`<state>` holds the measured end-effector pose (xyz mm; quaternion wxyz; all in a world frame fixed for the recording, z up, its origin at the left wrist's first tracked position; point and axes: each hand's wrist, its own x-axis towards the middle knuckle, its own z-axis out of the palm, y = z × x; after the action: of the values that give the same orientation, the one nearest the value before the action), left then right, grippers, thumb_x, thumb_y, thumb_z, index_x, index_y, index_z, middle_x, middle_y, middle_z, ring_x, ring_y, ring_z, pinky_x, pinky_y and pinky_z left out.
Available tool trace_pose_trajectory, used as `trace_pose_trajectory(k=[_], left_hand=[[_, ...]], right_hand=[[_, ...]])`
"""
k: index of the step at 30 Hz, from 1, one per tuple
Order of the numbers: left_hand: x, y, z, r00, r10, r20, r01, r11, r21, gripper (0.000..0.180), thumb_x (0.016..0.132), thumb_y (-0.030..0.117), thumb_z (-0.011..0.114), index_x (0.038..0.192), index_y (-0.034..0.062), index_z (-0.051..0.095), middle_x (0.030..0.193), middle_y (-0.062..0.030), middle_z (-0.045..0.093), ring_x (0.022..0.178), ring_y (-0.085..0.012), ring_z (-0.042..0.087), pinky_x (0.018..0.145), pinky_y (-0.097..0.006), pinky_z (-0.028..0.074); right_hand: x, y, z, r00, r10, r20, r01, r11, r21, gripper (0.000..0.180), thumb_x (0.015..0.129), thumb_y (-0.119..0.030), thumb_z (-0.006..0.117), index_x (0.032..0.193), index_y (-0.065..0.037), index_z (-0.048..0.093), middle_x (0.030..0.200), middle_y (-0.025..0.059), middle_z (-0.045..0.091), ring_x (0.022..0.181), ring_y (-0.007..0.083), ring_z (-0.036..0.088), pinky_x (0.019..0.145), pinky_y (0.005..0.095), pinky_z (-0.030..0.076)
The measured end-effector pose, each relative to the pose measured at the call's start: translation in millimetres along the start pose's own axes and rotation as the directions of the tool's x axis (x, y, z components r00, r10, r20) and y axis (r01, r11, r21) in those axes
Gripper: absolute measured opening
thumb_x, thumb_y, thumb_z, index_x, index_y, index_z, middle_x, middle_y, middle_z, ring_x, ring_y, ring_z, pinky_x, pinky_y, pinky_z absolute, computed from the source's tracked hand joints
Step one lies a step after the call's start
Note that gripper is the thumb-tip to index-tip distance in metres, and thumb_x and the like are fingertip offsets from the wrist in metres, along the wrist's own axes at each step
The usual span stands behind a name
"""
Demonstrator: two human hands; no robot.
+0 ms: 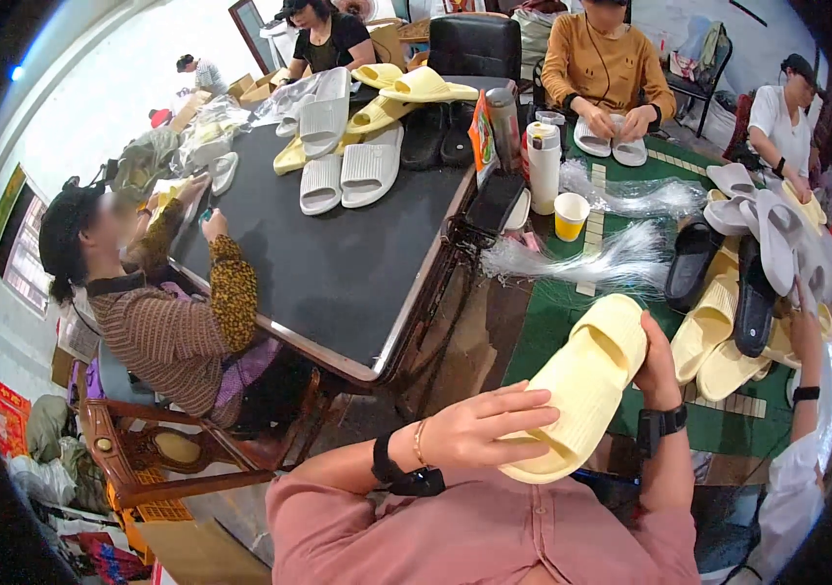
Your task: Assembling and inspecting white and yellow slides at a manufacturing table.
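The yellow slipper [586, 390] is nearest, at 4 o'clock from the view's middle. The right hand [662, 363] grips its side with bent fingers; the left hand [479, 429] lays nearly straight fingers near its heel, and I cannot tell whether they grip. From this slipper, a slipper pile [706, 322] lies at 2 o'clock, clear strands [581, 258] at 12, a cup [572, 224] beyond.
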<state>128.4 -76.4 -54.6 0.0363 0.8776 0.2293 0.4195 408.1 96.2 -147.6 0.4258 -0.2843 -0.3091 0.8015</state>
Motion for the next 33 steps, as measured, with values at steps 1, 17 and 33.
trace_pose_trajectory(k=[1,17,33], left_hand=[[-2,-5,3,0.999,-0.035,-0.001,0.035,0.999,-0.009,0.035,0.074,0.004,0.071,0.109,0.0085,0.068,0.130,-0.0203,0.055,0.121,-0.0407,0.053,0.100,-0.045,0.048],[-38,-42,63,0.198,-0.965,0.174,0.507,-0.051,-0.860,0.033,0.098,0.010,0.052,0.130,0.0014,0.048,0.124,-0.0078,0.058,0.112,-0.0172,0.059,0.090,-0.033,0.054],[6,-114,42,0.541,-0.839,0.052,0.805,0.499,-0.322,0.044,0.093,0.019,0.059,0.129,-0.0054,0.049,0.114,-0.0184,0.063,0.105,-0.0241,0.062,0.093,-0.032,0.046]], right_hand=[[-1,2,-11,0.995,-0.033,-0.092,0.029,0.999,-0.045,0.047,0.101,-0.033,0.042,0.128,0.004,0.053,0.121,0.0162,0.063,0.108,0.0256,0.063,0.095,0.0383,0.049],[-37,11,-25,0.827,-0.361,-0.432,0.293,0.931,-0.217,0.030,0.100,-0.019,0.048,0.125,-0.002,0.052,0.108,0.0075,0.064,0.089,0.0153,0.065,0.073,0.0276,0.055],[-31,-17,-45,0.907,-0.363,-0.211,0.080,0.643,-0.761,0.039,0.097,-0.025,0.055,0.125,0.002,0.055,0.112,0.0065,0.064,0.102,0.0136,0.058,0.087,0.0268,0.047]])
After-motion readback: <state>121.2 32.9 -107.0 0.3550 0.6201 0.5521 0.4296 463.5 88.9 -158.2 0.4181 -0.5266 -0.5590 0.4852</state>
